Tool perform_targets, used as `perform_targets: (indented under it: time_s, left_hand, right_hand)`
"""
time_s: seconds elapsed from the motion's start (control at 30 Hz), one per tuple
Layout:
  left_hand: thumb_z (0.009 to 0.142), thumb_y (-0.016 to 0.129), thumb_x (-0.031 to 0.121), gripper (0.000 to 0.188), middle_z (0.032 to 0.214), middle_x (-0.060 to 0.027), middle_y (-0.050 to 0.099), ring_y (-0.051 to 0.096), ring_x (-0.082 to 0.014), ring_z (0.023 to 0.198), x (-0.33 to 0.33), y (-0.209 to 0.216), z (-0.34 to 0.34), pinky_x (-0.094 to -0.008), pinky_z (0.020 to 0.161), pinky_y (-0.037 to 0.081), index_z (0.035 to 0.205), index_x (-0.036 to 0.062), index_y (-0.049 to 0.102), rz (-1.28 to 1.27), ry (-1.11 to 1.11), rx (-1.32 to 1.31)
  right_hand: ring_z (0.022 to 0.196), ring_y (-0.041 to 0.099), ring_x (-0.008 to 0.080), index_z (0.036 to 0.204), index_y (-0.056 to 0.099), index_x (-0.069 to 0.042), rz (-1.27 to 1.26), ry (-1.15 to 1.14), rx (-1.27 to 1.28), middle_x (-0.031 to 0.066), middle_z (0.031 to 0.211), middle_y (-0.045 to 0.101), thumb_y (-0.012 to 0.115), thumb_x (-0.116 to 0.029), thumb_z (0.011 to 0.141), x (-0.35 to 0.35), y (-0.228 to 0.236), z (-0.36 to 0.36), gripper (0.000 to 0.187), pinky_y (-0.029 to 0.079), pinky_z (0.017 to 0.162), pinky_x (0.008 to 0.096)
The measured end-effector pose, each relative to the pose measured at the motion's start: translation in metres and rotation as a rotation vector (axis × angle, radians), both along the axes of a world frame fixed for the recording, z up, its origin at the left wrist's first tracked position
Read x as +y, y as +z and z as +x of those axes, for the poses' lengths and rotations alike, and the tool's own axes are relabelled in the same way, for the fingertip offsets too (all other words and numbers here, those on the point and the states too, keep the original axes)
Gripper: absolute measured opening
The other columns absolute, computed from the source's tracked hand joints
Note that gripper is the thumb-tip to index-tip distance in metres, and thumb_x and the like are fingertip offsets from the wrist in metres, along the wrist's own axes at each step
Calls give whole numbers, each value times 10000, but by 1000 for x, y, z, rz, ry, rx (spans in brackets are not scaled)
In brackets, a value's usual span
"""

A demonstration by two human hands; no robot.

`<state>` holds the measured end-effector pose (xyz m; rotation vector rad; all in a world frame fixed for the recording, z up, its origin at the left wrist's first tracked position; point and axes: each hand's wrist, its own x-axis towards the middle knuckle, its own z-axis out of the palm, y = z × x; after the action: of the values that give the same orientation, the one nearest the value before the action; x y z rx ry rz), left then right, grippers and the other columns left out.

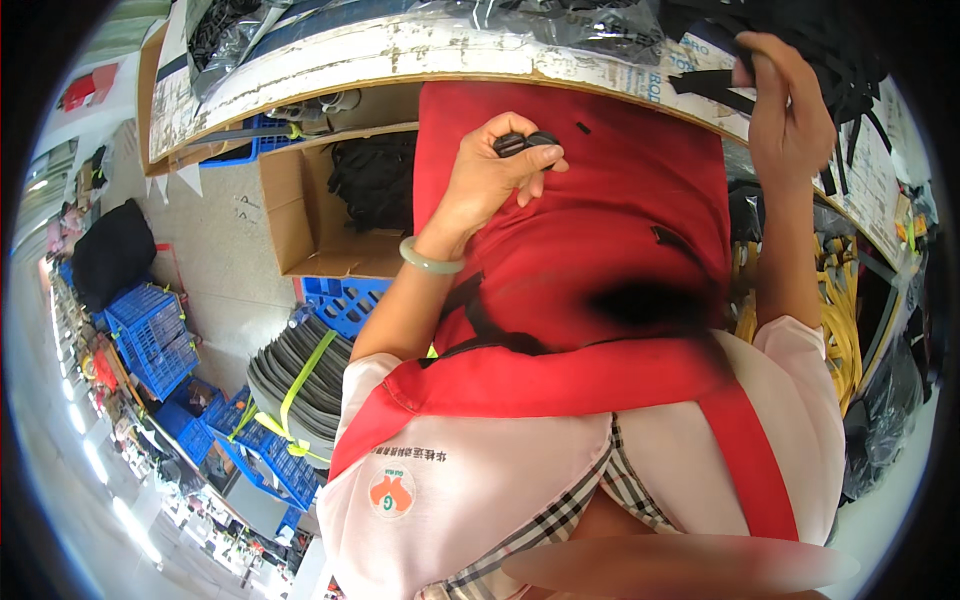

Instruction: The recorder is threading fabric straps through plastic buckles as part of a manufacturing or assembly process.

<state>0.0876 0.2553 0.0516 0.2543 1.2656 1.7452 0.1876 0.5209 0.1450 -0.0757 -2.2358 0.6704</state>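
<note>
My left hand (pixel 500 170), with a pale bangle (pixel 431 257) at its wrist, is closed around small black plastic buckles (pixel 525 144). It is held up in front of the red apron (pixel 570 230) on my lap. At the right end of the worktable, my right hand (pixel 792 115) reaches into a heap of black straps (pixel 845 60). Its fingers are bent together, and what lies between them cannot be made out against the dark heap. A flat black strap end (pixel 703 86) sticks out beside these fingers. One small black piece (pixel 583 128) lies on the apron.
The worn white worktable edge (pixel 400 55) curves across the front, with clear plastic bags (pixel 560 15) on it. Below stands a cardboard box (pixel 290 225) of black items. Blue crates (pixel 150 335) and a bundled grey roll (pixel 290 380) are at left; yellow straps (pixel 838 310) hang at right.
</note>
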Motion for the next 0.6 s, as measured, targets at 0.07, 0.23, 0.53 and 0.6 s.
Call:
perform_targets:
  time_s: [0.07,0.23,0.53,0.6]
  left_hand:
    - [838,707,40,129,739,-98,664,557,-76,504,-3,-4,4,-196,404,417,803,37,584,36,99,-11]
    - [798,745,63,158,682,-48,624,553,-73,503,-2,23,15,-202,419,421,873,45,607,-181,48,171]
    - [852,690,48,144,808,-71,649,632,-134,670,2,15,19,-247,578,527,969,7,617,384,276,-209]
    - [862,682,56,140,789,-67,647,628,-131,663,6,18,18,-244,571,524,974,4,616,342,337,-163]
  right_hand:
    - [668,599,75,1091,654,-50,-56,77,-299,60,876,659,590,-20,906,-56,26,5,198,474,621,207]
    - [767,634,308,1039,624,-36,-403,337,-689,140,907,656,603,-201,897,-102,-24,-15,219,487,713,344]
    - [519,478,49,922,584,-31,-1094,324,-589,-2,647,538,555,-180,968,-113,-63,-23,159,377,475,182]
    - [529,448,48,858,533,-76,-1207,290,-455,-14,660,518,537,-225,986,-120,-72,-25,196,359,497,186]
